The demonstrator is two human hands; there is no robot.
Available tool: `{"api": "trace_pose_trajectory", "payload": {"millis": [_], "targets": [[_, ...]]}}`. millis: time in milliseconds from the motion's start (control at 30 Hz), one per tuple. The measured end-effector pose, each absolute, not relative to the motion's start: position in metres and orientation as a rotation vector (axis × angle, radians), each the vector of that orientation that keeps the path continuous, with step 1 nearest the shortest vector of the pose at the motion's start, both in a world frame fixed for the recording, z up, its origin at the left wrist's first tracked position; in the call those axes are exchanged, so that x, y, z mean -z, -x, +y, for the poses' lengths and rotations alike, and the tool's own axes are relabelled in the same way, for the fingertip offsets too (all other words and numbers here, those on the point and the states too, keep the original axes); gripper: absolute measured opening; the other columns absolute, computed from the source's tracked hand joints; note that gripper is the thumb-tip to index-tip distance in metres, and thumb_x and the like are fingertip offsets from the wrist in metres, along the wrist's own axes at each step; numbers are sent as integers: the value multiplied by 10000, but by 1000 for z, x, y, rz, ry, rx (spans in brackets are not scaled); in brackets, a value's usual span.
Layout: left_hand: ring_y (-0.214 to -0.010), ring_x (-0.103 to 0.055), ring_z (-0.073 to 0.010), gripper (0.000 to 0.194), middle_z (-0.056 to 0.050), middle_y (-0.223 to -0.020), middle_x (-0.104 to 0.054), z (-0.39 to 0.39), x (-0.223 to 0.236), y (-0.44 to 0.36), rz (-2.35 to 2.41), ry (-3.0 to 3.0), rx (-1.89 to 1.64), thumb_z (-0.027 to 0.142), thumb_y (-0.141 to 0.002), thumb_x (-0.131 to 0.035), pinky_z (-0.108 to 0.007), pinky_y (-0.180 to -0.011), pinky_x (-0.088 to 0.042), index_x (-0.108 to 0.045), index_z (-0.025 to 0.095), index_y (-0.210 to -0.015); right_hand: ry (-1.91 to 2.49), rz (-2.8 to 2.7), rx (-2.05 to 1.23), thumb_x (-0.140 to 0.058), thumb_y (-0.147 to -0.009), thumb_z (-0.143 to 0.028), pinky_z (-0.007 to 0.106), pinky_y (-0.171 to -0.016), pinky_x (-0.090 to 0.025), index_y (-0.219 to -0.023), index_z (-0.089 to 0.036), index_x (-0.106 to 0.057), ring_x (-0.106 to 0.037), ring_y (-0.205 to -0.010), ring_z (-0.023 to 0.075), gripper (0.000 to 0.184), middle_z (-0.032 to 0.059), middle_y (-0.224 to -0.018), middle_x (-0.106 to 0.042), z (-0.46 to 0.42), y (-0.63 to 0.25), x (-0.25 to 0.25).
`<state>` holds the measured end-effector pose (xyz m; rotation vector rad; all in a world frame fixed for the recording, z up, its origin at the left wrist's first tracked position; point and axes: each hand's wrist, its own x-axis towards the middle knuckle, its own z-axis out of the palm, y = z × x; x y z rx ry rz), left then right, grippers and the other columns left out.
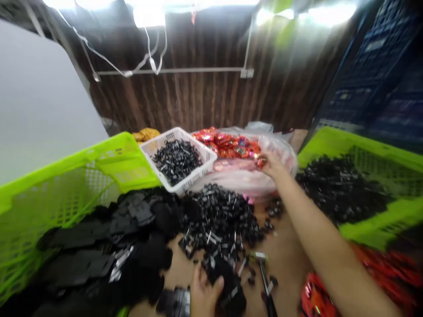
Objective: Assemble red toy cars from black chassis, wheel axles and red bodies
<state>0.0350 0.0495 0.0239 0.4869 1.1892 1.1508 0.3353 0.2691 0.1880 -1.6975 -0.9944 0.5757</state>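
Note:
My left hand (205, 288) is at the bottom middle, its thumb and fingers closed round a dark black plastic part (226, 281), blurred at the edges. Far forward, my right hand (269, 164) pinches a small shiny red piece (261, 163) at the edge of a clear plastic bag (238, 181). Behind it lies a heap of glossy red plastic pieces (228, 143). Between the two hands spreads a pile of small black parts (224, 211), some with shiny metal pins. A hammer-like tool (265, 281) with a dark handle rests right of my left hand.
A white basket (180, 187) of small black parts stands beyond the pile. Flat black plastic parts (86, 233) overflow a green crate (128, 163) on the left. Another green crate (370, 229) on the right holds black pieces. Red shells (315, 295) lie near the right forearm.

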Motion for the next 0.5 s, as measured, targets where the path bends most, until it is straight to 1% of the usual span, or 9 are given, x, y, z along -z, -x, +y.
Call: {"api": "trace_pose_trajectory", "payload": {"millis": [67, 100, 133, 200, 267, 333, 400, 500], "targets": [[-1009, -650, -275, 806, -95, -1049, -692, 52, -25, -33, 1082, -530, -1135, 256, -534, -846, -380, -872, -510, -437, 215, -1228, 1606, -978, -691, -292, -934, -281, 255, -598, -491, -1021, -138, -594, -595, -656, 118, 345, 60, -827, -641, 206, -321, -180], [-1004, -652, -272, 840, -109, -1058, -690, 53, -24, -31, 998, -573, -1140, 252, -520, -843, -381, -876, -505, -410, 197, -1238, 1484, -969, -770, -267, -920, -285, 277, -612, -493, -1044, -152, -590, -608, -692, 137, 371, 73, -858, -646, 172, -311, -174], [-1001, -654, -260, 817, -114, -1064, -689, 53, -24, -29, 959, -612, -1138, 251, -529, -833, -371, -877, -502, -408, 190, -1224, 1366, -960, -831, -255, -906, -304, 299, -630, -495, -1068, -160, -584, -619, -743, 159, 394, 89, -903, -647, 138, -299, -168], [-998, -653, -239, 655, -111, -1078, -686, 50, -23, -26, 942, -654, -1129, 263, -602, -779, -349, -865, -502, -444, 190, -1160, 1301, -917, -921, -292, -870, -347, 335, -642, -499, -1075, -158, -582, -624, -788, 198, 402, 115, -953, -641, 73, -270, -150], [-996, -650, -217, 488, -100, -1076, -686, 44, -22, -24, 941, -706, -1121, 263, -673, -721, -328, -864, -495, -479, 190, -1091, 1317, -906, -940, -378, -830, -389, 337, -617, -498, -1077, -166, -579, -613, -722, 197, 389, 106, -928, -640, 19, -240, -128], [-983, -650, -207, 403, -93, -1043, -692, 35, -21, -25, 927, -765, -1115, 256, -708, -692, -326, -872, -488, -495, 184, -1051, 1415, -932, -851, -474, -794, -426, 317, -599, -496, -1068, -174, -570, -599, -669, 186, 384, 80, -867, -643, -19, -213, -101], [-983, -649, -212, 384, -94, -1018, -694, 26, -18, -28, 906, -808, -1111, 252, -715, -693, -341, -885, -483, -499, 175, -1037, 1606, -1030, -643, -569, -742, -443, 319, -619, -505, -1060, -174, -566, -604, -673, 198, 417, 70, -831, -652, -42, -190, -77], [-1042, -628, -228, 393, -115, -1072, -679, 14, -13, -37, 858, -831, -1116, 260, -724, -699, -360, -919, -472, -498, 166, -1049, 1890, -1227, -276, -626, -680, -423, 376, -708, -519, -1136, -147, -552, -632, -762, 257, 539, 111, -897, -673, -56, -164, -54]]}}
